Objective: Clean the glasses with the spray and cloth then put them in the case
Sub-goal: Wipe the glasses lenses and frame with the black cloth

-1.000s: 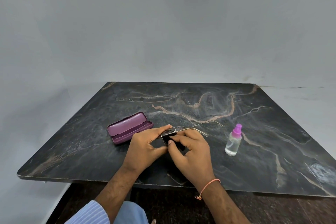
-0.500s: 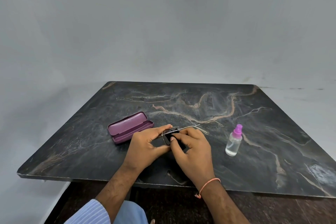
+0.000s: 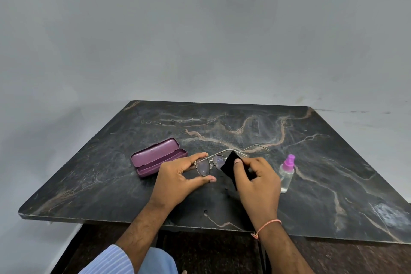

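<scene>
The left hand (image 3: 178,179) pinches the glasses (image 3: 210,163) by their left lens rim, forefinger on top, thumb below, forearm reaching in over the worktop's (image 3: 333,162) near edge. The right hand (image 3: 258,177) grips the black cloth (image 3: 231,165), thumb pressing it to the right lens. The glasses are held above the worktop's middle, temples open and pointing away. Left of the glasses lies the open purple case (image 3: 159,158); right of them stands the spray bottle (image 3: 287,173), just beside the right hand. Beyond the glasses the worktop runs bare to its far edge.
</scene>
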The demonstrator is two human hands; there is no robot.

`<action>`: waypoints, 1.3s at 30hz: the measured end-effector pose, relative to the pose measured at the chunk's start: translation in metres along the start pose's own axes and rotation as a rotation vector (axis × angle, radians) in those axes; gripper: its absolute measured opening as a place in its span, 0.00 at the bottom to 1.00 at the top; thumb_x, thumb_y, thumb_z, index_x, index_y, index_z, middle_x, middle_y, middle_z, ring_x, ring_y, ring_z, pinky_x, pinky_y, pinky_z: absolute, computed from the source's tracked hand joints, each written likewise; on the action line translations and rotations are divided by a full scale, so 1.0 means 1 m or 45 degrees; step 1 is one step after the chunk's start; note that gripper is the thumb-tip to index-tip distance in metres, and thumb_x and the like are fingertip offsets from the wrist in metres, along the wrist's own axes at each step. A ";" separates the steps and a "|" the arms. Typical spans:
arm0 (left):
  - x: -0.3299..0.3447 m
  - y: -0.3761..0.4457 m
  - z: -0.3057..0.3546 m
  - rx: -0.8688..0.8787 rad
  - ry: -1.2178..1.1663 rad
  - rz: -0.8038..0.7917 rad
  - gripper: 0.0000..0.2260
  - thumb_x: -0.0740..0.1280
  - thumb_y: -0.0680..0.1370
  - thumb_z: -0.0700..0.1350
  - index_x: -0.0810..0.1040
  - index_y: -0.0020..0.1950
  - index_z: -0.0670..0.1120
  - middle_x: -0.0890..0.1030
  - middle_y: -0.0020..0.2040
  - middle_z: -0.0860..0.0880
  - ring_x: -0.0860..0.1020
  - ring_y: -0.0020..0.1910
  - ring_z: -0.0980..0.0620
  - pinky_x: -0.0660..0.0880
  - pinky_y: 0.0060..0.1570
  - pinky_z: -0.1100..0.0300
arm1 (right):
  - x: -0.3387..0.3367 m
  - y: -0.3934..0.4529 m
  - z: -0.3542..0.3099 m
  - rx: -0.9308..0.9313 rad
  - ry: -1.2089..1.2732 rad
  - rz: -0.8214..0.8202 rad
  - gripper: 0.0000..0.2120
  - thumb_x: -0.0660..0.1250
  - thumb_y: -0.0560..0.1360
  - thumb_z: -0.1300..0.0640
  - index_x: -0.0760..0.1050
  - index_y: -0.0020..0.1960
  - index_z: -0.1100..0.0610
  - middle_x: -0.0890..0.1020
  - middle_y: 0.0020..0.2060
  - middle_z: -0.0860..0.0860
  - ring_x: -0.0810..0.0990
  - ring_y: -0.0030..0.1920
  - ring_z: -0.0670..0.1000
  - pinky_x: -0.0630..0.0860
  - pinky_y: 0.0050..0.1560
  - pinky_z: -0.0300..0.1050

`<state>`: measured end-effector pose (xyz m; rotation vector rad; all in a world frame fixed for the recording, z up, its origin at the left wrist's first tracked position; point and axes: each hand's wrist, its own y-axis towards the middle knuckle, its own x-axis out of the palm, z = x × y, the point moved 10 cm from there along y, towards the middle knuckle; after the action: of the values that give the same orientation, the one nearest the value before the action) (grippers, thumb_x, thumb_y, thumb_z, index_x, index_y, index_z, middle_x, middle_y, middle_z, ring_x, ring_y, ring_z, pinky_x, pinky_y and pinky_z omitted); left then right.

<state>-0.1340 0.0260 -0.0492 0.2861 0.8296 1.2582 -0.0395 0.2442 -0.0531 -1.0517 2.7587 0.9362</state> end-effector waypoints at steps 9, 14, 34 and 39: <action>-0.003 -0.001 0.007 0.028 -0.024 0.020 0.30 0.87 0.67 0.50 0.85 0.68 0.52 0.88 0.59 0.61 0.86 0.60 0.64 0.81 0.63 0.67 | 0.024 0.023 -0.006 -0.196 -0.596 -0.145 0.08 0.72 0.79 0.48 0.87 0.46 0.50 0.79 0.36 0.43 0.81 0.39 0.49 0.69 0.37 0.44; -0.002 -0.001 0.003 0.012 -0.031 0.003 0.29 0.87 0.67 0.48 0.86 0.67 0.49 0.89 0.58 0.59 0.87 0.59 0.63 0.81 0.63 0.66 | 0.048 0.009 0.001 -0.279 -0.534 -0.357 0.15 0.64 0.80 0.42 0.87 0.57 0.45 0.84 0.44 0.43 0.81 0.49 0.46 0.79 0.45 0.45; 0.009 0.001 -0.005 -0.057 -0.054 -0.105 0.28 0.86 0.68 0.50 0.84 0.67 0.58 0.88 0.57 0.65 0.87 0.60 0.62 0.82 0.63 0.64 | 0.064 0.009 0.011 -0.216 -0.372 -0.590 0.16 0.65 0.79 0.45 0.87 0.61 0.44 0.79 0.41 0.42 0.79 0.47 0.43 0.77 0.47 0.44; 0.010 0.001 0.000 -0.034 -0.032 -0.120 0.29 0.86 0.69 0.48 0.82 0.66 0.63 0.86 0.58 0.71 0.86 0.60 0.64 0.81 0.63 0.67 | 0.063 0.010 0.009 -0.228 -0.431 -0.562 0.14 0.66 0.80 0.48 0.87 0.60 0.45 0.79 0.42 0.40 0.80 0.49 0.43 0.76 0.47 0.43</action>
<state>-0.1340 0.0354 -0.0522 0.2384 0.7948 1.1749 -0.0959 0.2179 -0.0706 -1.3109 2.0859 1.1696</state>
